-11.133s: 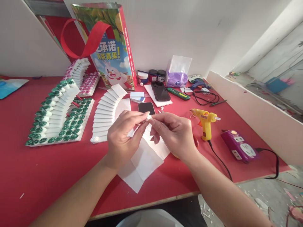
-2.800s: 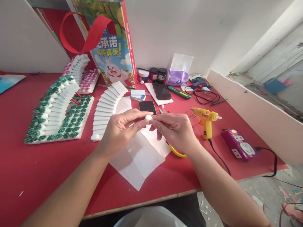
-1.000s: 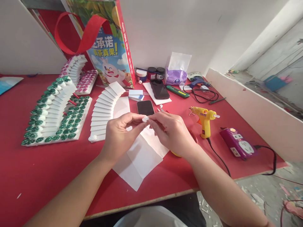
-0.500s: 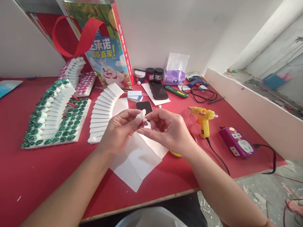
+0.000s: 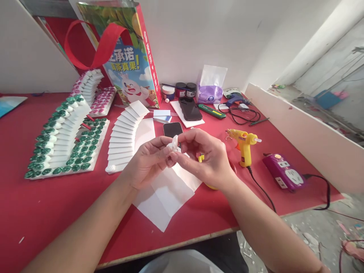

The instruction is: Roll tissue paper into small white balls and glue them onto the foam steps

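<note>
1. Head view: a pale wall (image 5: 241, 41) backs the room; a debris-strewn floor (image 5: 256, 242) lies at lower right.
2. Red surface (image 5: 57, 216) bears a printed gift bag (image 5: 129, 76), a fan of white tiles (image 5: 122, 132), paper sheets (image 5: 173, 189) and a yellow hot-glue gun (image 5: 247, 146).
3. Left hand (image 5: 146, 161): grip closed, pinching a small white piece. Right hand (image 5: 209, 155): thumb and forefinger parted at its edge; cannot tell whether they grasp it.
4. White piece (image 5: 175, 142), raised above the sheets: apparently being shaped; the next move seems to call for a light, steady pinch.
</note>
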Tool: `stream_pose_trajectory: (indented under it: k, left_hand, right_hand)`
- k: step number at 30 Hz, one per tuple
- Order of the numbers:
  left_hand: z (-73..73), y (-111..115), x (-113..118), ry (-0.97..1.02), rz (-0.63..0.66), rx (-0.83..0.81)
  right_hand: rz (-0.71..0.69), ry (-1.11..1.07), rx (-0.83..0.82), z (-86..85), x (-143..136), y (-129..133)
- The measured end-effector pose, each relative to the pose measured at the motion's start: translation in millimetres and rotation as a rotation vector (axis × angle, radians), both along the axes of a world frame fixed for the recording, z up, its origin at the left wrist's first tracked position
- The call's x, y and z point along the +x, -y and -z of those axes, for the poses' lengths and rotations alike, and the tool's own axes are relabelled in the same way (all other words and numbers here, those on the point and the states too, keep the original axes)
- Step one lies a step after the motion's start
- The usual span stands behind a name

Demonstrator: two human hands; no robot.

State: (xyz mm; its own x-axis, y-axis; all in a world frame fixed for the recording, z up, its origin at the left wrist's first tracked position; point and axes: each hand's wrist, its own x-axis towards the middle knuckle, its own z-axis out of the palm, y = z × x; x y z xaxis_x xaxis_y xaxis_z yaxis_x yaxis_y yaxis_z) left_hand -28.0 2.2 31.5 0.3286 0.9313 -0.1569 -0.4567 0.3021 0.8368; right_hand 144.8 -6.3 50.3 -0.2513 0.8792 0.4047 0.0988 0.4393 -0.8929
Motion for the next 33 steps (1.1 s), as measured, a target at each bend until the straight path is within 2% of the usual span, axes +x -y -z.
stream_pose_trajectory:
  k: [4, 8, 13, 24, 28, 33]
  left_hand:
    - [-1.0, -1.1, -0.7, -0.073, -0.072, 0.09]
    - [1.9, -1.8, -3.1, -0.148, -0.073, 0.189]
    - [1.5, -0.7, -6.3, -0.377, -0.128, 0.289]
    - [1.5, 6.4, -9.1, -0.829, -0.275, 0.638]
    - [2.7, 6.4, -10.3, -0.899, -0.289, 0.723]
    - [7.9, 4.9, -10.8, -0.892, -0.292, 0.752]
  right_hand:
    - [0.039, 0.04, -0.006, 1.1, -0.5, -0.8]
    - [0.091, 0.104, 0.029, 2.3, -2.1, -1.1]
    - [0.142, 0.168, 0.039, 2.4, -2.5, -3.1]
    - [0.053, 0.312, 0.085, 6.6, 5.9, -9.9]
    - [-0.032, 0.302, 0.016, 3.4, 7.9, -9.4]
    - [-0.053, 0.169, -0.162, 4.8, 6.8, -12.0]
